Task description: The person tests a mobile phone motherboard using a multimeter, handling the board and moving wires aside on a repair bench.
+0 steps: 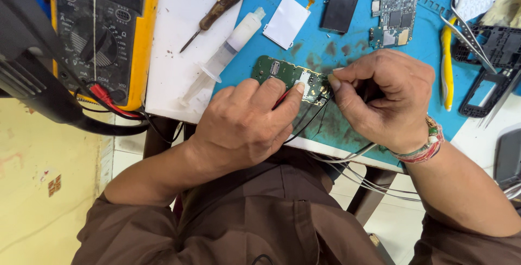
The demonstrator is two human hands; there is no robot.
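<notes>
On the table, head view: I see a blue mat (325, 42) with phone parts on it.
Board: the green circuit board (285, 75) lies flat near the mat's front edge.
Left hand (244, 126): fingers closed around a red probe (282, 98), its tip on the board.
Right hand (380, 99): pinched shut on a black probe, which is mostly hidden.
Done: meter (100, 32) plugged in, both probes touching.
Left: phone frame (488, 64) and second board (393, 18) lie apart, not put together.

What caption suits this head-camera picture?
Two hands, left hand and right hand, press multimeter probes onto a green circuit board on a blue mat.
</notes>
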